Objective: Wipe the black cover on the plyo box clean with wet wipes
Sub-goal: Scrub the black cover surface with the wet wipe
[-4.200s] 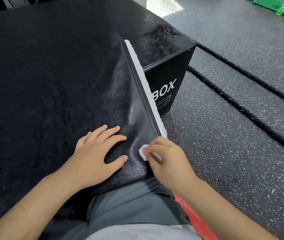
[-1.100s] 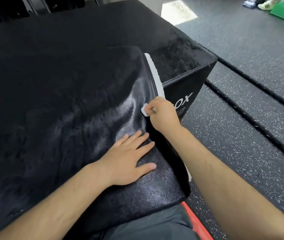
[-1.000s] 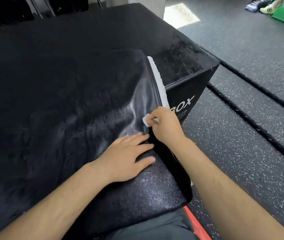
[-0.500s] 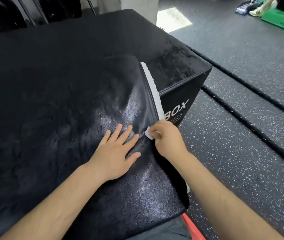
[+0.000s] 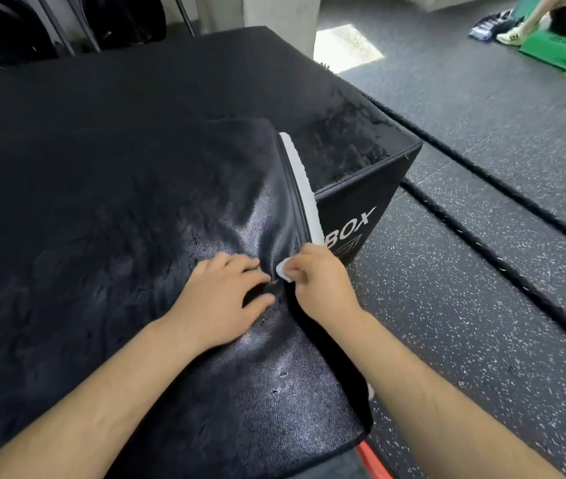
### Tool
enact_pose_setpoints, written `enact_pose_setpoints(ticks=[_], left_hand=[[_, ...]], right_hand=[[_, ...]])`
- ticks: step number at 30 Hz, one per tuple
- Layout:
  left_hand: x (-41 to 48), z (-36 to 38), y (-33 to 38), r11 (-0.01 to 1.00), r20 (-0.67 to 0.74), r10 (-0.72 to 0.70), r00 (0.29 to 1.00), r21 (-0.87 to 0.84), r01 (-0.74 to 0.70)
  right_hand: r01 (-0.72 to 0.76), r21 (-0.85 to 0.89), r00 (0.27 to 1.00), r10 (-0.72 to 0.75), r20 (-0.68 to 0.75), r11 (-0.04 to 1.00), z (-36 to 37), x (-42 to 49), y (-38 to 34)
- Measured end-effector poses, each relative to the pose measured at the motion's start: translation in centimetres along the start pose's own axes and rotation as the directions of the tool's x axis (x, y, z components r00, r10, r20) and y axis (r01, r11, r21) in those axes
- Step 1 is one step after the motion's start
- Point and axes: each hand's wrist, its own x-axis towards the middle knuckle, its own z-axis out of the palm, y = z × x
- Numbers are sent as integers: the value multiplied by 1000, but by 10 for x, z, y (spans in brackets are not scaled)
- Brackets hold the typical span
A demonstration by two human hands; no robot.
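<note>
Pin the glossy black leatherette cover (image 5: 274,392) taut on the black padded plyo box (image 5: 350,202) with your left hand (image 5: 219,299), fingers bent and spread, while your right hand (image 5: 319,281), at its 3 o'clock, drags the pinched white wet wipe (image 5: 284,271) firmly.

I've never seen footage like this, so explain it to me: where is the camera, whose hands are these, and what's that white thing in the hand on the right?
There is no machine here. A person wears one camera on the head, looking down at their own two bare hands, and this single picture is that view. The left hand rests on the black cover. Its fingers are bent and blurred, so I cannot tell whether it presses or bunches the cover. The right hand pinches a small folded white wet wipe against the cover near its edge, where a white strip runs. The cover lies over a black plyo box lettered BOX, which stands on a speckled rubber floor.
</note>
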Motion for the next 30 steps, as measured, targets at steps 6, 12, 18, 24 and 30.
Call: enact_pose_setpoints(ticks=[6,12,18,24,30], left_hand=[[44,-3,-8,998,39,-51,998,30,50],[42,4,-11,1000,14,-6,1000,31,6],[43,2,-14,1000,14,-6,1000,-13,7],[40,5,-16,999,8,9,1000,-48,-9],[41,8,-17,1000,4,4,1000,-17,-4]], right_hand=[[-111,-18,990,109,-86,994,-15,73,8],[-6,28,1000,6,9,1000,-3,36,-6],[-12,-113,1000,10,-20,994,2,110,-20],[33,-87,999,-33,3,996,5,60,-16],[-40,-88,995,31,-99,995,-15,93,14]])
